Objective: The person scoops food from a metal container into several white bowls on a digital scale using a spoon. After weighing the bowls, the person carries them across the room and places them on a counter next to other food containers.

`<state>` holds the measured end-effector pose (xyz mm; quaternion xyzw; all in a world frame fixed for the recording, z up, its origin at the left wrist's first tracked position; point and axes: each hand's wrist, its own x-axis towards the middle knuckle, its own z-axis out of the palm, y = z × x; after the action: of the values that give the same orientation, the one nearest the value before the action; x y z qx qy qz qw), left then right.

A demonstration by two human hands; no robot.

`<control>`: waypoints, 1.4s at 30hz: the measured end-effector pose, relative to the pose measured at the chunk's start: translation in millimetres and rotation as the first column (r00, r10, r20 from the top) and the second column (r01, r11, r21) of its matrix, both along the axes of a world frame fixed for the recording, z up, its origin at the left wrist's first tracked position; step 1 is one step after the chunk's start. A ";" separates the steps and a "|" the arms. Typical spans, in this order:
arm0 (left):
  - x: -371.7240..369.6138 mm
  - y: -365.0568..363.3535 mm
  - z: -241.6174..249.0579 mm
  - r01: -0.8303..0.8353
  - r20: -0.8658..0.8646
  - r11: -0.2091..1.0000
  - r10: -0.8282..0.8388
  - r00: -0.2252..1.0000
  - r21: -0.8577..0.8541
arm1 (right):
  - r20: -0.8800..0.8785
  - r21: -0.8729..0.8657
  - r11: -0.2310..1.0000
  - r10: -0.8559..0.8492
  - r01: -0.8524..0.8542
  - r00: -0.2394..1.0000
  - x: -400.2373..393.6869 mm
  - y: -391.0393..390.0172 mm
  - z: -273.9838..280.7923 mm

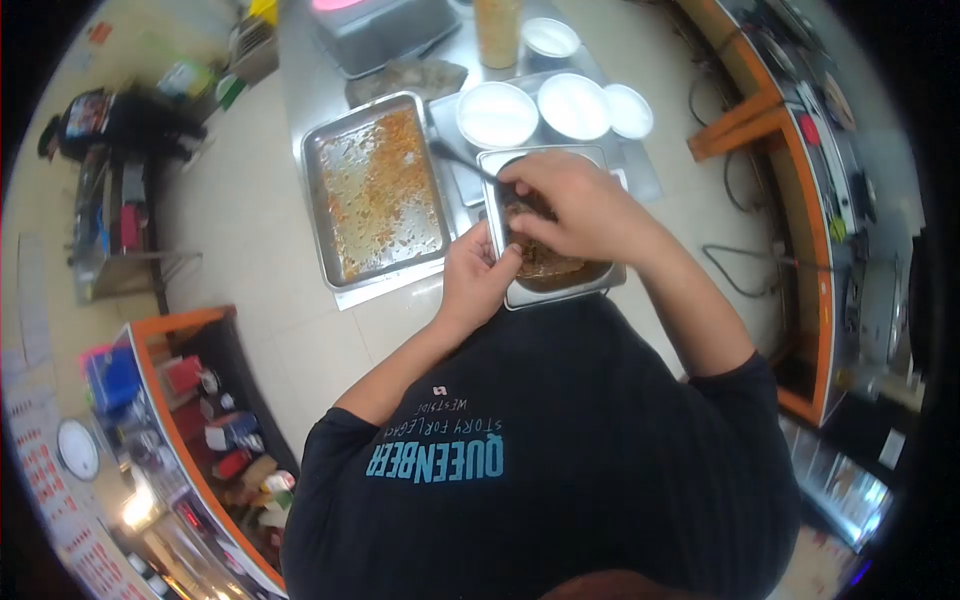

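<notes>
A deep metal pan (550, 297) with brown food (550, 262) inside sits at the table's near edge, close against my body. My left hand (475, 275) grips its left rim, with the thumb over the edge. Over the pan's opening is my right hand (580, 205), its fingers bent down and closed inside. A dark-handled utensil (458, 155) leans across the pan's far left corner and runs to my right fingertips. Its lower end is hidden, so I cannot make out whether those fingers hold it or some food.
Left of the pan lies a shallow metal tray (330, 225) with orange, oily residue. Several white bowls (497, 115) stand beyond the pan, near a tall container (497, 35). A grey bin (385, 40) is farther back. Orange-edged shelves (740, 135) flank the right; a person (130, 125) is far left.
</notes>
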<state>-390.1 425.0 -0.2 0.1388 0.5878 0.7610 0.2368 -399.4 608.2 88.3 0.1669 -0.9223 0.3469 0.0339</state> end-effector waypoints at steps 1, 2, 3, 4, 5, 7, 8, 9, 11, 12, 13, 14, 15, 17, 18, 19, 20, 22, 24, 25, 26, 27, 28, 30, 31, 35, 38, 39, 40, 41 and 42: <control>-2.8 5.6 3.8 -0.050 -0.013 0.999 0.050 0.999 0.003 | 0.016 -0.007 0.999 0.035 -0.035 0.999 -9.4 2.6 -2.4; -3.2 10.4 5.1 -0.077 -0.007 0.997 0.077 0.997 -0.009 | 0.040 -0.016 0.997 0.070 -0.070 0.997 -15.5 4.1 -8.2; -3.1 14.7 6.1 -0.107 0.002 0.994 0.107 0.994 -0.020 | 0.066 -0.024 0.994 0.107 -0.106 0.992 -20.5 6.4 -11.7; -2.3 20.5 7.1 -0.143 0.010 0.989 0.143 0.990 -0.029 | 0.045 -0.017 0.987 0.162 -0.161 0.986 -26.0 10.5 -11.7; -1.1 26.8 8.4 -0.191 0.006 0.981 0.191 0.981 -0.012 | 0.030 -0.032 0.977 0.213 -0.212 0.977 -33.8 15.1 -13.1; 2.0 39.4 10.8 -0.270 -0.005 0.963 0.271 0.963 0.016 | -0.002 -0.067 0.953 0.297 -0.297 0.955 -46.9 24.1 -17.2; 3.9 46.1 10.1 -0.310 0.009 0.951 0.309 0.951 0.025 | 0.006 -0.091 0.945 0.316 -0.314 0.949 -51.2 29.8 -13.9; 6.1 51.9 8.5 -0.346 0.025 0.938 0.345 0.938 0.035 | 0.016 -0.115 0.938 0.332 -0.328 0.943 -54.5 35.9 -5.0; 13.0 58.7 5.6 -0.417 0.061 0.908 0.415 0.908 0.029 | 0.056 -0.193 0.945 0.278 -0.263 0.959 -52.5 48.3 12.8; 14.5 60.0 5.1 -0.451 0.073 0.892 0.449 0.891 0.019 | 0.081 -0.239 0.954 0.207 -0.182 0.975 -47.5 56.9 23.4; 15.6 61.1 4.4 -0.483 0.085 0.875 0.481 0.873 0.009 | 0.112 -0.281 0.955 0.135 -0.099 0.984 -46.2 64.1 27.5; 15.8 61.1 5.3 -0.507 0.092 0.862 0.504 0.859 0.012 | 0.073 -0.355 0.925 0.172 -0.135 0.982 -46.9 67.6 22.0; 14.6 60.2 7.9 -0.524 0.100 0.852 0.520 0.848 0.013 | 0.053 -0.385 0.908 0.201 -0.166 0.978 -45.0 65.8 10.7; 9.3 52.7 8.7 -0.527 0.083 0.850 0.524 0.847 0.006 | 0.002 -0.436 0.871 0.252 -0.225 0.968 -39.9 57.9 -19.8; 8.6 44.9 5.2 -0.514 0.067 0.858 0.513 0.856 -0.007 | -0.152 -0.296 0.893 0.307 -0.339 0.940 -37.4 51.6 -27.7; 8.1 37.5 1.9 -0.501 0.051 0.865 0.501 0.864 -0.022 | -0.088 -0.300 0.894 0.320 -0.332 0.943 -33.4 49.6 -29.5; 8.0 30.6 -1.7 -0.502 0.047 0.863 0.504 0.862 -0.047 | -0.024 -0.305 0.896 0.333 -0.324 0.943 -26.9 45.6 -29.5; 6.8 17.6 -4.9 -0.494 0.040 0.864 0.500 0.865 -0.099 | 0.140 -0.389 0.885 0.333 -0.258 0.932 -17.6 40.6 -23.3; 1.0 8.0 -2.1 -0.483 0.056 0.873 0.486 0.872 -0.066 | 0.237 -0.404 0.900 0.275 -0.163 0.932 -18.1 35.4 -23.2; -1.2 3.7 -0.5 -0.473 0.066 0.880 0.475 0.877 -0.050 | 0.287 -0.409 0.906 0.242 -0.110 0.927 -17.4 32.4 -24.7; -3.5 -0.2 1.5 -0.457 0.064 0.888 0.460 0.886 -0.050 | 0.333 -0.389 0.919 0.195 -0.054 0.923 -21.8 28.6 -36.3; -6.3 -4.1 2.8 -0.440 0.060 0.897 0.442 0.895 -0.049 | 0.437 -0.463 0.885 0.173 0.056 0.883 -25.7 21.7 -36.6; -8.6 -7.8 3.3 -0.424 0.057 0.905 0.426 0.903 -0.046 | 0.535 -0.519 0.838 0.162 0.171 0.830 -29.6 12.3 -34.0; -13.3 -18.8 -3.6 -0.379 0.056 0.922 0.384 0.922 -0.080 | 0.631 -0.580 0.747 0.160 0.325 0.759 -38.5 5.7 -35.4; -14.8 -24.0 -6.5 -0.359 0.055 0.928 0.365 0.929 -0.099 | 0.579 -0.549 0.780 0.094 0.302 0.810 -37.0 2.4 -36.0; -21.9 -34.8 -10.7 -0.343 0.045 0.936 0.347 0.937 -0.081 | 0.367 -0.435 0.885 0.005 0.167 0.930 -30.9 -10.4 -45.3; -28.5 -39.5 -12.0 -0.321 0.046 0.946 0.323 0.945 -0.043 | 0.491 -0.504 0.830 0.048 0.239 0.870 -31.5 -24.7 -48.8; -30.1 -42.1 -11.0 -0.314 0.040 0.948 0.316 0.948 -0.044 | 0.524 -0.561 0.772 0.051 0.299 0.850 -35.5 -24.3 -51.5; -31.3 -44.8 -10.1 -0.308 0.035 0.950 0.310 0.950 -0.046 | 0.556 -0.610 0.706 0.060 0.359 0.829 -40.0 -22.7 -54.5; -32.3 -46.6 -9.1 -0.309 0.039 0.950 0.311 0.950 -0.036 | 0.587 -0.651 0.634 0.071 0.417 0.807 -43.3 -23.1 -55.7; -32.8 -47.2 -8.2 -0.311 0.043 0.950 0.311 0.949 -0.026 | 0.634 -0.624 0.630 0.062 0.462 0.771 -46.3 -24.0 -46.9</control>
<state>-422.8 377.8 -8.4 0.0245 0.6039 0.7862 0.1289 -445.7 584.2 41.4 -0.0920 -0.6669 0.7233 -0.1535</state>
